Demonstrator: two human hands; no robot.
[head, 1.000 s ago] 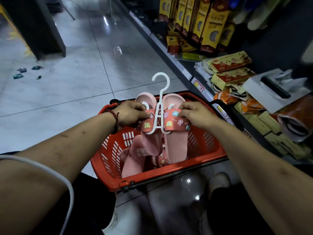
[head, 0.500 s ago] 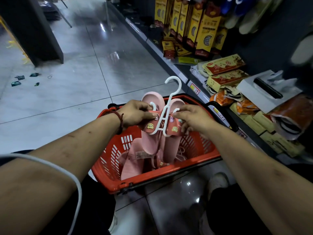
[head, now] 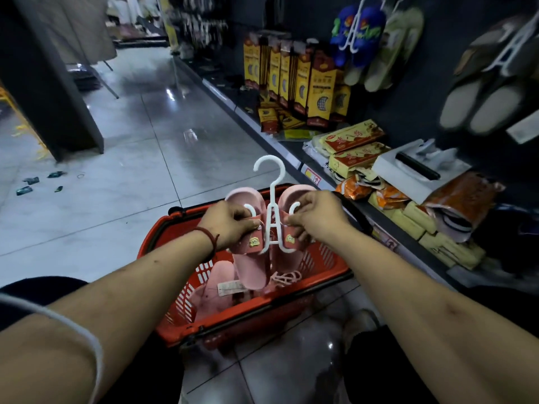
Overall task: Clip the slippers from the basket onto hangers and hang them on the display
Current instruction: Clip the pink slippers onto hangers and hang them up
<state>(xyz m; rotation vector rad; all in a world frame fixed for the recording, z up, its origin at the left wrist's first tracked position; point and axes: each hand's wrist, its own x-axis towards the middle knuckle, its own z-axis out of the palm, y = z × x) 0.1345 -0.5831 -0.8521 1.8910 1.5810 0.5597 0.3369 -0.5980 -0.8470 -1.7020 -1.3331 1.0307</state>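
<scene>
A pair of pink slippers [head: 250,269] with small stickers on the straps sits on a white plastic hanger [head: 272,217], held upright over the red basket [head: 320,258]. My left hand [head: 227,224] grips the left slipper's strap beside the hanger. My right hand [head: 316,218] grips the right slipper's strap and the hanger's right arm. More pink slippers [head: 215,290] lie inside the basket, one with a white label. The hanger's hook points up and is free.
The display wall [head: 414,91] on the right holds hung slippers: a blue pair [head: 354,33], a pale green pair [head: 390,53], a grey pair [head: 481,106]. Below, a shelf [head: 280,147] carries yellow insole packs and boxes. Tiled floor lies to the left, with a dark pillar [head: 58,83].
The camera has tilted up, showing more of the display wall. The hanger with the slippers has straightened from a rightward tilt to upright; both hands keep their hold.
</scene>
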